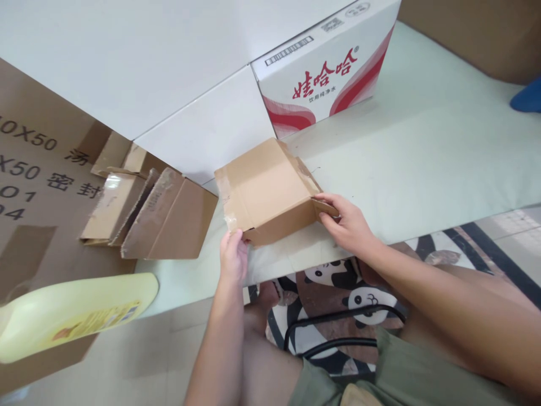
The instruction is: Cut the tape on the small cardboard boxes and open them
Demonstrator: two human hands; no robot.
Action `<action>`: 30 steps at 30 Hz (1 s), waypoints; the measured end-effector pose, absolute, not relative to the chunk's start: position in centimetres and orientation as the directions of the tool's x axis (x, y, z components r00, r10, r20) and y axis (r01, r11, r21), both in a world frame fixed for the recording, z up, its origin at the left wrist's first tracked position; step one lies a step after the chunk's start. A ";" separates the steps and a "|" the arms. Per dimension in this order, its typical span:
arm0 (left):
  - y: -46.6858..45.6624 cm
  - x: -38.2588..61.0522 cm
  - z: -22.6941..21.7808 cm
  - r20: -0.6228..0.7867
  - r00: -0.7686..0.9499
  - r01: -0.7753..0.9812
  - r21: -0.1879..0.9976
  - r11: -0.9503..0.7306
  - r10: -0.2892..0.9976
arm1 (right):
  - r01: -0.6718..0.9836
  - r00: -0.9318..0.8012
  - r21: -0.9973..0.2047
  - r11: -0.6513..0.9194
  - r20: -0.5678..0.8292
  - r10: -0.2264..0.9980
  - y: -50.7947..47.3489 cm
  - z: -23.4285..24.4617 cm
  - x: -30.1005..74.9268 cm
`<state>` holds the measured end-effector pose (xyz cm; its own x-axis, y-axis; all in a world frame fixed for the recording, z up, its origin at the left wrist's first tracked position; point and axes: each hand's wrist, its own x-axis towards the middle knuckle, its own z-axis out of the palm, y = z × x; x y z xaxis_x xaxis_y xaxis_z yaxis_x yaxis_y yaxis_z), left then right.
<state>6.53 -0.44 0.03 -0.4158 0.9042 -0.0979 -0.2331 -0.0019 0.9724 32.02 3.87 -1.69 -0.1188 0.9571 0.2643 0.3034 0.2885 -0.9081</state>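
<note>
A small brown cardboard box [270, 183] lies on the pale green tabletop, its broad plain side facing up. Clear tape clings to its left end, and flaps stick out at its right end. My left hand [234, 255] pinches the box's near left corner between thumb and fingers. At the near right corner, my right hand [344, 223] grips a cardboard flap, thumb below and fingers above. The inside of the box is hidden from view.
Flattened and folded cardboard boxes [169, 217] lean at the left beside a large printed carton [25, 169]. A yellow bottle [80, 310] lies front left. White cartons and a red-and-white water carton [325, 84] stand behind. A blue object [527, 98] sits far right.
</note>
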 end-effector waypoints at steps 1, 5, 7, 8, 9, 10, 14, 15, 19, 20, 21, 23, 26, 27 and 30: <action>-0.4 6.5 0.0 -0.098 -0.420 -0.231 0.973 -0.002 0.902 | 0.303 -0.120 -0.909 0.287 0.262 0.958 3.9 -1.7 32.0; -0.4 6.4 -0.2 -0.088 -0.427 -0.213 0.977 -0.006 0.900 | 0.312 -0.118 -0.904 0.292 0.268 0.956 3.9 -1.6 32.1; -0.5 6.3 -0.2 -0.086 -0.420 -0.210 0.978 -0.005 0.903 | 0.314 -0.116 -0.902 0.297 0.274 0.955 3.9 -1.7 32.0; -0.5 6.3 -0.3 -0.085 -0.416 -0.209 0.978 -0.004 0.905 | 0.312 -0.118 -0.902 0.297 0.274 0.955 3.9 -1.7 32.0; -0.5 6.3 -0.3 -0.086 -0.413 -0.210 0.978 -0.002 0.907 | 0.310 -0.120 -0.903 0.297 0.273 0.954 3.9 -1.7 32.0; -0.5 6.3 -0.3 -0.089 -0.411 -0.212 0.977 0.000 0.907 | 0.308 -0.122 -0.904 0.296 0.271 0.955 3.9 -1.7 32.0; -0.5 6.4 -0.2 -0.097 -0.420 -0.221 0.975 0.002 0.902 | 0.309 -0.124 -0.903 0.297 0.272 0.954 3.9 -1.8 32.0; -0.5 6.5 -0.2 -0.099 -0.422 -0.221 0.975 0.004 0.901 | 0.309 -0.124 -0.903 0.299 0.274 0.954 3.9 -1.8 32.0; -0.5 6.5 -0.2 -0.106 -0.421 -0.223 0.975 0.011 0.901 | 0.306 -0.121 -0.902 0.304 0.280 0.952 4.0 -1.8 32.0; -0.5 6.5 -0.2 -0.107 -0.416 -0.221 0.975 0.014 0.903 | 0.305 -0.120 -0.903 0.301 0.277 0.953 4.0 -1.8 32.0; -0.5 6.5 -0.1 -0.107 -0.410 -0.217 0.976 0.017 0.906 | 0.304 -0.118 -0.905 0.298 0.275 0.954 4.0 -1.7 32.0; -0.5 6.4 -0.1 -0.108 -0.399 -0.212 0.977 0.023 0.910 | 0.301 -0.115 -0.907 0.295 0.273 0.955 3.9 -1.7 32.0; -0.5 6.4 -0.1 -0.111 -0.397 -0.212 0.977 0.026 0.911 | 0.302 -0.118 -0.903 0.305 0.282 0.952 3.9 -1.8 32.0; -0.5 6.4 0.0 -0.112 -0.398 -0.215 0.976 0.026 0.910 | 0.304 -0.119 -0.901 0.310 0.287 0.951 3.9 -1.8 32.0; -0.4 6.5 0.1 -0.116 -0.402 -0.226 0.974 0.025 0.908 | 0.309 -0.121 -0.895 0.320 0.297 0.947 3.9 -1.9 32.0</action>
<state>6.54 -0.44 0.05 -0.4016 0.9084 -0.1165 -0.2262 0.0249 0.9738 31.98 3.91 -1.85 -0.1214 0.9473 0.2966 0.3094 0.3200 -0.8955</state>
